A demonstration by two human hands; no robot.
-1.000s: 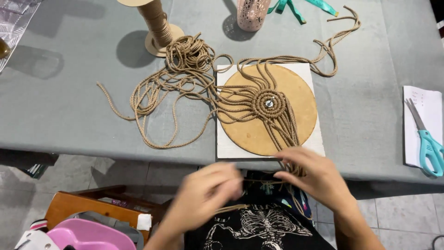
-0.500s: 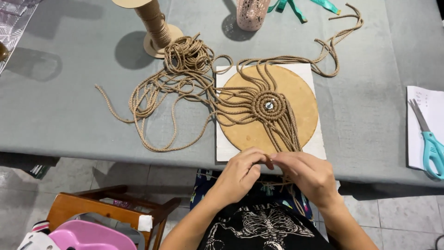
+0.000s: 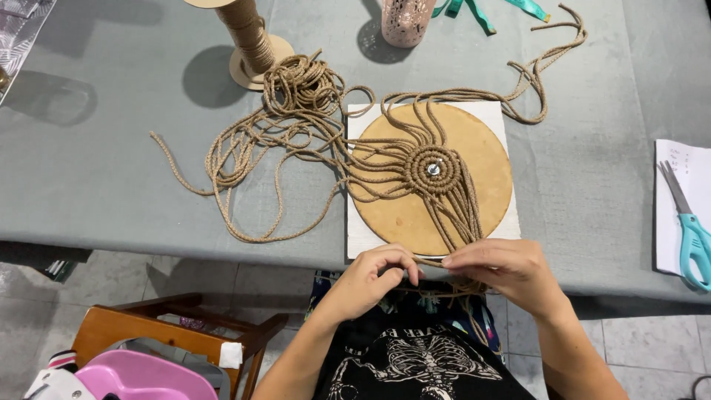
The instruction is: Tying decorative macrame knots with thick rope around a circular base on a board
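Fingers of left hand and right hand pinch jute cords at the table edge; a hard tug could drag the round board off its white base.

- At twelve o'clock from my hands, the round board and its cord strands block the way.
- At ten o'clock, loose cord sprawls; bare table lies beyond.
- At three o'clock, open cloth runs to the scissors.
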